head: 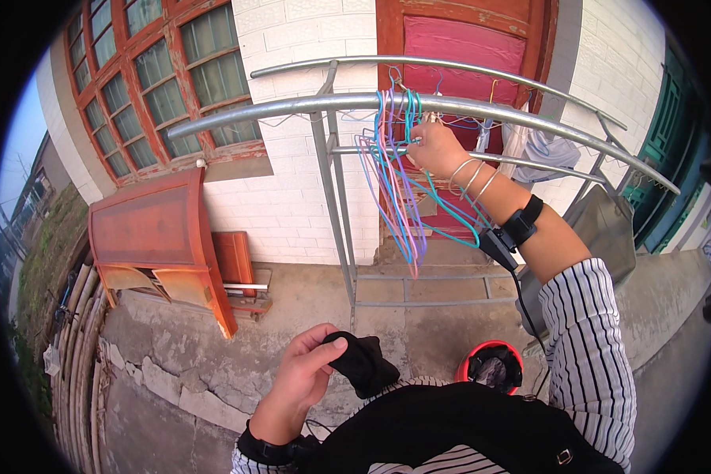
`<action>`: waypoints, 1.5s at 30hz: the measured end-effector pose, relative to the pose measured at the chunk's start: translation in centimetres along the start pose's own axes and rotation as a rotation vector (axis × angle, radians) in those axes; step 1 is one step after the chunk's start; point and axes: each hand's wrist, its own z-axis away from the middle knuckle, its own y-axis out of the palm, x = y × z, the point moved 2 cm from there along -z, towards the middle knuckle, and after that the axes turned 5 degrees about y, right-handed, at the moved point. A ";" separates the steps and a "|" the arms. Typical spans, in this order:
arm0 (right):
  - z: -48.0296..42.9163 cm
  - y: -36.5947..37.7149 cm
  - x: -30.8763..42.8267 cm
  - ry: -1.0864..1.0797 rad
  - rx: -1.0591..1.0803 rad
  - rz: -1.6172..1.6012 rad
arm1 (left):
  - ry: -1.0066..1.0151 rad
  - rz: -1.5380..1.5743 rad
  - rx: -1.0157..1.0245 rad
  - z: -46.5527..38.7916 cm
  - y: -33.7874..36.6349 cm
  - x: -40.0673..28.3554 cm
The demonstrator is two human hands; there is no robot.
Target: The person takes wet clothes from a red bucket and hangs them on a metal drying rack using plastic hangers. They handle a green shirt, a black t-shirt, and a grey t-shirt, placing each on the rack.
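Low in front of my body, my left hand (299, 373) pinches a small black cloth (364, 362) between thumb and fingers. My right hand (435, 148) is raised to the front metal rail (355, 102) of a drying rack, its fingers closed on a teal wire hanger (450, 214) near the hook. Just left of it, several blue, pink and purple hangers (400, 204) hang bunched on the same rail. Part of the teal hanger is hidden behind my right hand and forearm.
A red bucket (461, 373) with dark contents stands on the concrete. At left are a reddish wooden headboard-like piece (148, 225) and a stack of poles (77, 355). Pale cloths (545, 155) hang at the rack's right, near a grey covered object (598, 228).
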 end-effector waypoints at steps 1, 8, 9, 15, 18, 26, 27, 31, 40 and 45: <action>0.3 0.1 0.3 -0.067 -0.064 0.118 | 0.000 0.006 -0.003 0.0 0.0 0.0; 3.1 0.8 1.3 -0.481 -0.408 0.512 | -0.003 -0.050 -0.003 0.0 0.2 -0.6; 3.7 0.8 1.5 -0.614 -0.475 0.524 | -0.003 -0.048 0.002 0.0 0.2 -0.6; 3.8 1.4 2.0 -0.343 -0.179 0.608 | -0.032 -0.065 0.028 -0.2 0.5 -0.6; 3.4 1.6 2.4 -0.263 -0.123 0.627 | -0.035 -0.071 0.033 -0.4 0.2 -0.5; 3.1 1.0 3.6 -0.123 -0.192 0.503 | -0.030 0.004 0.058 0.3 -1.0 -0.7; 2.9 0.5 3.7 -0.089 -0.186 0.471 | -0.025 0.001 0.048 0.4 -1.2 -0.7; 1.6 -1.6 4.4 -0.075 -0.192 0.294 | -0.022 -0.002 0.047 0.7 -1.5 -0.4; 8.2 -5.3 5.5 0.084 0.006 -0.222 | -0.040 0.012 0.024 2.3 -1.5 0.2; 18.0 -6.1 5.3 0.179 -0.064 -0.456 | -0.080 -0.086 0.044 2.7 -1.3 1.1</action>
